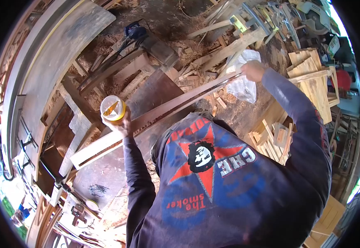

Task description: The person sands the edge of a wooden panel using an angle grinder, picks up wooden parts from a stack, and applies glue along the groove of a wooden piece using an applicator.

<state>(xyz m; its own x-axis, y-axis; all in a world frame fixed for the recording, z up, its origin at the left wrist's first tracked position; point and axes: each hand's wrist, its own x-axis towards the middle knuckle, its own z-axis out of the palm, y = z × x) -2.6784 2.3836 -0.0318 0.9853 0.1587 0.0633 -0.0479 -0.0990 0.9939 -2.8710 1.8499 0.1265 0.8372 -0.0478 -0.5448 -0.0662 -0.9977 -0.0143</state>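
My left hand [125, 125] is wrapped round a clear plastic tub [113, 108] with a yellow band and something yellow-orange inside, held over the long wooden piece. This pale piece [167, 107] has a dark groove or gap along it and runs diagonally from lower left to upper right. At its upper right end, my right hand [253, 71] has its fingers closed; whether they grip the wood or something small on it cannot be made out. A crumpled clear plastic bag [246, 89] lies just below my right hand.
A blue-and-black power tool [135, 31] lies among shavings and offcuts. Clamps [60, 180] and a small pile of dark nails or screws [98, 189] are at lower left. Stacked boards [310, 80] stand at right, with a circular-bladed saw [315, 20] at upper right.
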